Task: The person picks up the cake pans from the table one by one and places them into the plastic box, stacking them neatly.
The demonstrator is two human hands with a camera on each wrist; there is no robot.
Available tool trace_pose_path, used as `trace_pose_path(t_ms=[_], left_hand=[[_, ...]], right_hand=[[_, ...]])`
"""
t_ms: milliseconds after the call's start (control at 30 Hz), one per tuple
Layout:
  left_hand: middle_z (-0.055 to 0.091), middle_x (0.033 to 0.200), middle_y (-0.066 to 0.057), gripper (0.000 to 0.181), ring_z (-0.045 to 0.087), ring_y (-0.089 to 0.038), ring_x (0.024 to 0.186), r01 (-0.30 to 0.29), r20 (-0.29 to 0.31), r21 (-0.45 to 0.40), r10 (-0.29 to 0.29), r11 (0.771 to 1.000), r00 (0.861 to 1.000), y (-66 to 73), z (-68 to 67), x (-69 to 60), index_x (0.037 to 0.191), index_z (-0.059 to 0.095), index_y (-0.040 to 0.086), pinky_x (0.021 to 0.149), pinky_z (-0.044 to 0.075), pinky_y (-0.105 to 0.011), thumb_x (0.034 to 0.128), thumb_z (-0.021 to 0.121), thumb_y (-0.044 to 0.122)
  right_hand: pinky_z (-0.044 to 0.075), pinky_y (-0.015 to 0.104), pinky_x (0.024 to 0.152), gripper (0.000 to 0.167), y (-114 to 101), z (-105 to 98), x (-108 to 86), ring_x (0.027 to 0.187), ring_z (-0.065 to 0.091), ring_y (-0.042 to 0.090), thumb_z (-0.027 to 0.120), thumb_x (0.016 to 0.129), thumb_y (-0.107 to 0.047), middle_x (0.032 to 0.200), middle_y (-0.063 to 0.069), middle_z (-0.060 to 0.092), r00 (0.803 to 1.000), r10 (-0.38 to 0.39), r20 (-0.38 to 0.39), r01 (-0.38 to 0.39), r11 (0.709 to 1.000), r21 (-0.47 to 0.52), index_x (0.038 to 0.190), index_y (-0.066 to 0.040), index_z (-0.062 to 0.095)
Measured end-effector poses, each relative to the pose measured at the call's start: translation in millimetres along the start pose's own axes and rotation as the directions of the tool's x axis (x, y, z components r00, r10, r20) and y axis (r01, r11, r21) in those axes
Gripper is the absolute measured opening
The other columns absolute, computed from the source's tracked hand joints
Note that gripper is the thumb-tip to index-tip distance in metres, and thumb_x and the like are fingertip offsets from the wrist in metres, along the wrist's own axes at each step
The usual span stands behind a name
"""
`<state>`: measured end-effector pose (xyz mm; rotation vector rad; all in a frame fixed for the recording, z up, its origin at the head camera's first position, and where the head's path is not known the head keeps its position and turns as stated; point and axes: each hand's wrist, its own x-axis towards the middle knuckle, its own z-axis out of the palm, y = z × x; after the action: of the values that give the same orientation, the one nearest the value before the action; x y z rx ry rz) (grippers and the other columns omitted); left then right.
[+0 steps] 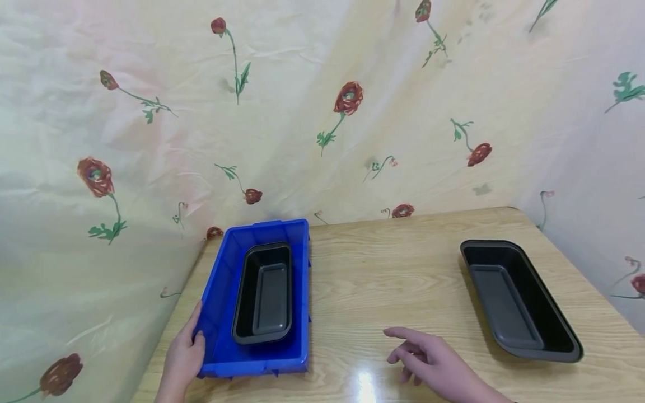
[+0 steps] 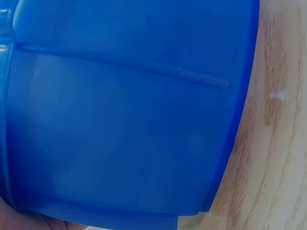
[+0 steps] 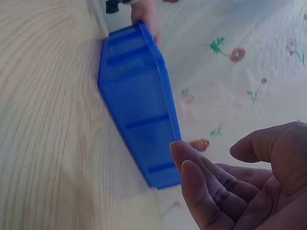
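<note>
A blue plastic bin (image 1: 214, 358) stands on the left part of the table, with a dark loaf pan (image 1: 272, 296) lying inside it. My left hand (image 1: 183, 355) grips the bin's near left rim, thumb on the inner side and fingers outside. The bin's outer wall (image 2: 120, 129) fills most of the left wrist view, where only a little of the left hand (image 2: 21, 221) shows. Over the table between the bin and a second dark loaf pan (image 1: 509, 308), my right hand (image 1: 433, 361) holds nothing, its fingers loosely bent. In the right wrist view, thumb and fingers are apart.
The light wood table (image 1: 383, 268) backs onto a flowered cloth (image 1: 282, 123), which also hangs along the left and right sides. The second loaf pan lies near the table's right edge. Light glares off the tabletop near the front.
</note>
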<state>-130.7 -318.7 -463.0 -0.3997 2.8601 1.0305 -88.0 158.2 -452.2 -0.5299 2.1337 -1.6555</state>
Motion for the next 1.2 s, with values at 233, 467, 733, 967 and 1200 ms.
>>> trace_pose_path(t_ms=[233,467,733,967,1200], left_hand=[[0.014,0.157,-0.028,0.067,0.021,-0.052,0.138,0.003,0.001,0.013,-0.003,1.0,1.0,-2.2,0.8,2.6,0.158,0.001,0.024,0.107,0.025,-0.065,0.1006,0.029,0.003],[0.014,0.156,-0.029,0.067,0.022,-0.053,0.137,0.005,0.004,0.011,-0.005,1.0,1.0,-2.8,-0.8,1.9,0.157,0.001,0.025,0.107,0.025,-0.065,0.1005,0.029,0.004],[0.015,0.156,-0.029,0.067,0.023,-0.052,0.137,-0.016,0.005,0.022,0.016,1.0,1.0,-2.4,-1.6,0.7,0.158,0.002,0.024,0.107,0.026,-0.065,0.1002,0.03,0.004],[0.014,0.156,-0.029,0.067,0.023,-0.052,0.137,-0.007,0.01,0.017,0.007,1.0,1.0,-1.8,-1.1,1.2,0.157,0.002,0.025,0.106,0.027,-0.065,0.1003,0.03,0.003],[0.014,0.156,-0.03,0.066,0.022,-0.053,0.137,-0.006,0.012,0.017,0.005,1.0,1.0,-2.2,-1.1,1.7,0.158,0.002,0.024,0.106,0.027,-0.065,0.1006,0.03,0.004]], right_hand=[[0.056,0.034,0.06,0.047,12,-21,-18.5,0.075,0.068,0.023,0.048,0.103,-0.013,0.103,0.018,0.068,1.0,0.024,0.001,-0.024,1.0,0.01,0.141,0.013,0.038],[0.057,0.034,0.062,0.049,15,-43,-38.1,0.076,0.068,0.023,0.047,0.104,-0.015,0.104,0.019,0.068,0.996,0.059,-0.072,-0.061,0.998,-0.027,0.141,0.015,0.037],[0.058,0.034,0.063,0.052,20,-65,-60.9,0.076,0.068,0.022,0.048,0.103,-0.015,0.105,0.019,0.068,0.968,0.176,-0.179,-0.187,0.981,-0.044,0.141,0.017,0.032],[0.058,0.035,0.064,0.054,25,-80,-75.1,0.077,0.068,0.021,0.045,0.105,-0.017,0.107,0.019,0.068,0.947,0.208,-0.244,-0.234,0.969,-0.08,0.142,0.019,0.028],[0.058,0.034,0.063,0.057,31,-91,-87.8,0.076,0.068,0.021,0.044,0.105,-0.022,0.104,0.017,0.069,0.924,0.245,-0.294,-0.293,0.947,-0.131,0.143,0.017,0.027]])
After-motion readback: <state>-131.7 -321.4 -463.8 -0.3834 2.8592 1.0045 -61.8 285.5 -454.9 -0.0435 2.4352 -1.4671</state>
